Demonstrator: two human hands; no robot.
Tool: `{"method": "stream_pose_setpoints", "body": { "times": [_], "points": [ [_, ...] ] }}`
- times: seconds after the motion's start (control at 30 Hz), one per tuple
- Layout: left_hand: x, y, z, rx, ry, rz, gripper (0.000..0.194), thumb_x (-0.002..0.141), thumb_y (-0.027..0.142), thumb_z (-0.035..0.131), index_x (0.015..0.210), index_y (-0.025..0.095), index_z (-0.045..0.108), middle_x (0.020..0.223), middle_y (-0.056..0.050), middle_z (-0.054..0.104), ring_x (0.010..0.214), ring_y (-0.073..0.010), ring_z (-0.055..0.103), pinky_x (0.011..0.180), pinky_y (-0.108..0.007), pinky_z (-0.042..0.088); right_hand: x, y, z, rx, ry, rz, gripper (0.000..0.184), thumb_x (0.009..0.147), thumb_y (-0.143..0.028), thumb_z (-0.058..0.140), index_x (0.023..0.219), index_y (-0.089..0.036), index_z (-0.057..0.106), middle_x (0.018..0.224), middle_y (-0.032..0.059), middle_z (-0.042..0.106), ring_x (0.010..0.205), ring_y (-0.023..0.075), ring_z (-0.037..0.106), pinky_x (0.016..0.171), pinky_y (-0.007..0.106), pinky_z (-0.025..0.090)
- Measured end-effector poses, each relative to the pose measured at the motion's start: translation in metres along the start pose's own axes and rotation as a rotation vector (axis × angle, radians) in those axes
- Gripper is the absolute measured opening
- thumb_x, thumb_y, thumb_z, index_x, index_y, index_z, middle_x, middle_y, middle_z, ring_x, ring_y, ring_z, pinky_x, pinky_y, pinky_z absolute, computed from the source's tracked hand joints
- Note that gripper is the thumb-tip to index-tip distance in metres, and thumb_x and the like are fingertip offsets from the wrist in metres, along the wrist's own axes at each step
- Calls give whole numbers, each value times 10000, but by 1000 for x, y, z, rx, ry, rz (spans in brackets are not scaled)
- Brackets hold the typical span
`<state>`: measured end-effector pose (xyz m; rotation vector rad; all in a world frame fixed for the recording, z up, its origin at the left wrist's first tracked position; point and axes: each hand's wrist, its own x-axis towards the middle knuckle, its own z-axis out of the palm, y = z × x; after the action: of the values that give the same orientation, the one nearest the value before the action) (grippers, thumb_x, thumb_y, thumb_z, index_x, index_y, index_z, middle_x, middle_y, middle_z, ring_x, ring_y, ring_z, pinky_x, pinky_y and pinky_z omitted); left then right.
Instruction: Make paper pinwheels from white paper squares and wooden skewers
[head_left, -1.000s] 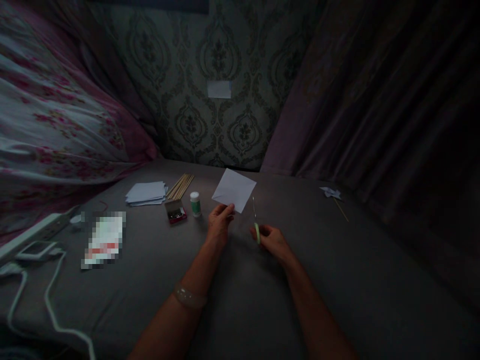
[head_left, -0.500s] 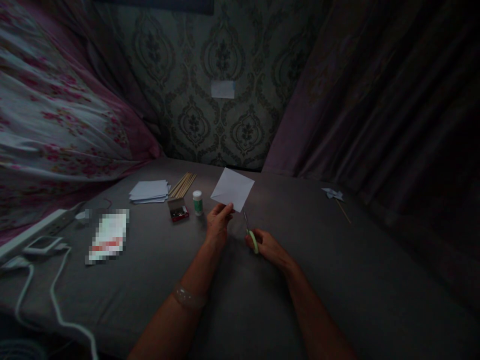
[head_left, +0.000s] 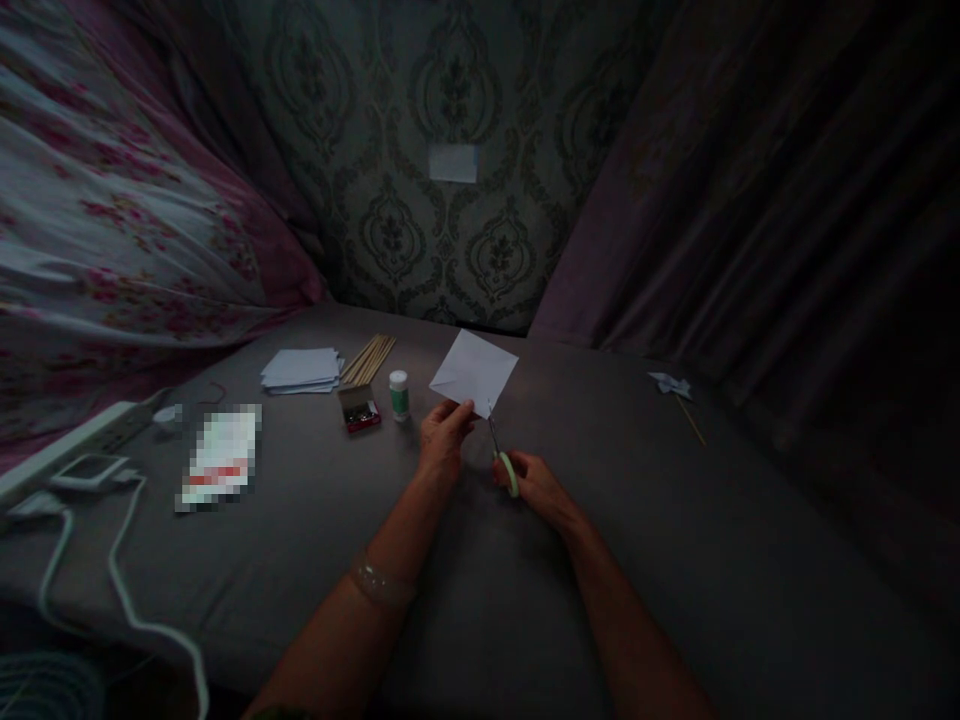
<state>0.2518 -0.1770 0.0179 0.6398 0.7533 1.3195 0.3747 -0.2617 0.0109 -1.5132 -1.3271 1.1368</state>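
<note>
"Where is the white paper (head_left: 480, 368)?"

"It is above the grey cloth (head_left: 675, 560); your left hand (head_left: 444, 437) pinches its lower edge. Your right hand (head_left: 538, 485) grips the scissors (head_left: 511, 476), and the blades are at the paper."

Creased white paper (head_left: 475, 370), tilted — green-handled scissors (head_left: 512, 474) at its lower corner.

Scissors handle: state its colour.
The scissors handle is pale yellow-green, best seen in the head view.
</note>
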Motion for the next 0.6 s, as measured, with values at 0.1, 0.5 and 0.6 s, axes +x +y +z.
{"method": "stream_pose_setpoints", "body": {
  "times": [0.1, 0.5, 0.6],
  "points": [
    [0, -2, 0, -3, -1, -3, 301, 487, 278, 816, 699, 148, 646, 681, -5, 657, 625, -119, 606, 586, -216, 384, 0, -2, 0, 14, -2, 7, 466, 621, -614, 660, 665, -159, 569, 650, 4, 563, 614, 121, 479, 570, 249, 365],
    [-2, -4, 2, 2, -4, -17, 298, 483, 276, 816, 687, 146, 642, 660, -8, 652, 621, -126, 609, 581, -223, 387, 0, -3, 0, 5, 24, 1, 467, 617, -610, 669, 631, -154, 567, 607, -3, 548, 579, 112, 464, 550, 252, 364],
    [-2, -4, 2, 10, -4, -20, 299, 482, 281, 817, 679, 149, 636, 654, -8, 650, 620, -128, 610, 578, -225, 386, 1, 1, 0, -11, 36, -2, 454, 629, -598, 664, 632, -154, 567, 603, -3, 548, 575, 111, 460, 540, 249, 354]
  ]
}}
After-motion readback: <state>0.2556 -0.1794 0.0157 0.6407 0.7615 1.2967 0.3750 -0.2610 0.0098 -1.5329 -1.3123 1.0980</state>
